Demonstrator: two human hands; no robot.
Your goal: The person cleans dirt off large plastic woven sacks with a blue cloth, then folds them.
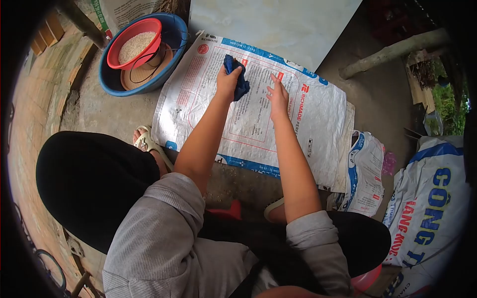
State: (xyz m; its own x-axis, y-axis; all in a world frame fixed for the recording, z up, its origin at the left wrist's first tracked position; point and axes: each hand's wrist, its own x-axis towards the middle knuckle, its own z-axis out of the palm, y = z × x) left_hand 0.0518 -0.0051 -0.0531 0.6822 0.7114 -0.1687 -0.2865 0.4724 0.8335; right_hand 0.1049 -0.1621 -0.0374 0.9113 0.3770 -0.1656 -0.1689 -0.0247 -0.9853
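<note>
A large white printed sack (248, 116) with blue edge bands lies flat on the ground in front of me. My left hand (228, 82) is closed on a crumpled dark blue cloth (241, 84), over the upper middle part of the sack. To its right, my right hand (278, 97) is over the sack with its fingers spread and nothing in them. Whether its fingertips touch the sack I cannot tell.
At the upper left a blue basin (110, 85) holds a red bowl (113, 52) of pale grains. A pale board (273, 25) is beyond the sack. A wooden pole (392, 53) and printed bags (430, 198) are at the right. My knees flank the near side.
</note>
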